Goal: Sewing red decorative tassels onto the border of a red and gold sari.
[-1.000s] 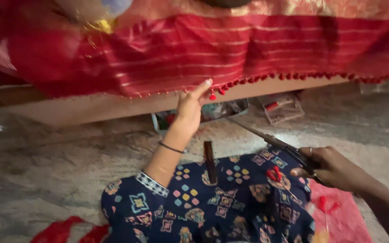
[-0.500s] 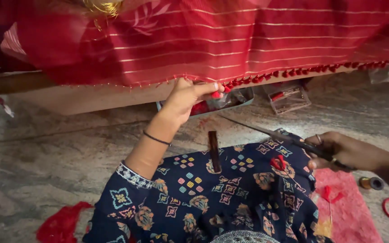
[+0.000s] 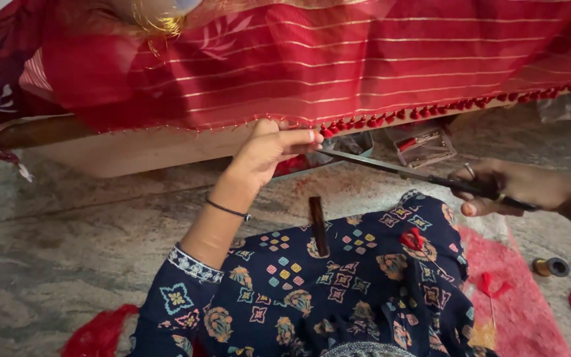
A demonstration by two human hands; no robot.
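Along the hem of the red cloth, tassels already hang to the right of the left hand, which pinches that edge, while the right hand grips scissors just below; leftward the hem looks bare

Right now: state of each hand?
Left hand: closed, pinching the tasselled edge of the red cloth.
Right hand: closed through the handles of the scissors, blades pointing at that edge.
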